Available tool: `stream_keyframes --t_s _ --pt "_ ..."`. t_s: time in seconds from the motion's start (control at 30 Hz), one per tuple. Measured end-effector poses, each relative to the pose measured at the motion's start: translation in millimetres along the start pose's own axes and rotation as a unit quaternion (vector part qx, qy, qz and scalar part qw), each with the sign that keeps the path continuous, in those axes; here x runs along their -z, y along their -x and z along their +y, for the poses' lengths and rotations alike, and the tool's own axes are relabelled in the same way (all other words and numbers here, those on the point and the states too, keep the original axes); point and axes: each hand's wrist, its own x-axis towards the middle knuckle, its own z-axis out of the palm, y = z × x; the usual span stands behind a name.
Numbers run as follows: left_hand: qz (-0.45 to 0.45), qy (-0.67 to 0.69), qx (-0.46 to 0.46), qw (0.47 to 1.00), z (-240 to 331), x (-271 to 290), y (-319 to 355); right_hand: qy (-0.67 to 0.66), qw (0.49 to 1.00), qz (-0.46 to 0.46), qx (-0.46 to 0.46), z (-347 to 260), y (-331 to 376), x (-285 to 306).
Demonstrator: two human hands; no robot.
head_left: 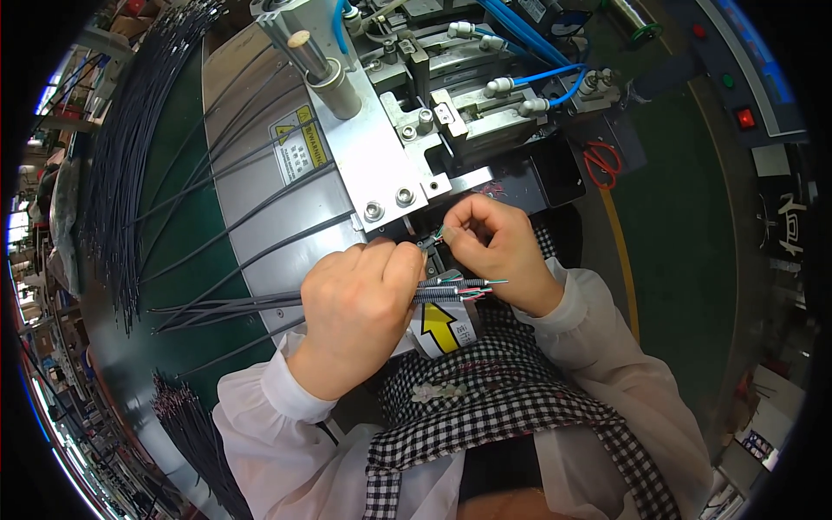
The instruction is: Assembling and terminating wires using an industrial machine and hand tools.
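Observation:
My left hand (360, 303) is closed around several black cables (234, 303), just in front of the machine's metal block. Past its thumb side, ribbed cable ends (440, 293) stick out to the right, with thin red, green and white wires (478, 295) bared at their tips. At the front of the machine (373, 165), my right hand (498, 247) pinches fine coloured wires (439, 234) between thumb and forefinger. Those wires seem to belong to one more cable end beside my left hand; the fingers partly hide it.
More black cables (286, 173) run across the grey metal plate (243, 95) into the machine's edge. Long cable bundles lie at the left (143, 147) and lower left (195, 425). Red-handled scissors (602, 165) and a control panel (745, 78) are at the right.

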Motion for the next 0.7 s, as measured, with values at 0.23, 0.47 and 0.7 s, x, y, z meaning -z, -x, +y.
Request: stream_keyframes --t_s 0.23,0.47,0.7 --pt "0.014 -0.009 -0.03 0.999 -7.3 -2.8 1.1 0.222 0.956 0.034 0.19 -8.2 0.7 2.5" --pt "0.018 -0.007 -0.034 0.999 -10.6 -5.2 3.0 0.125 0.986 -0.103 0.042 -7.7 -5.0 12.5" --pt "0.021 0.018 -0.035 0.999 -14.1 -6.9 2.9 -0.083 0.982 -0.124 -0.115 -3.2 -12.9 11.4"
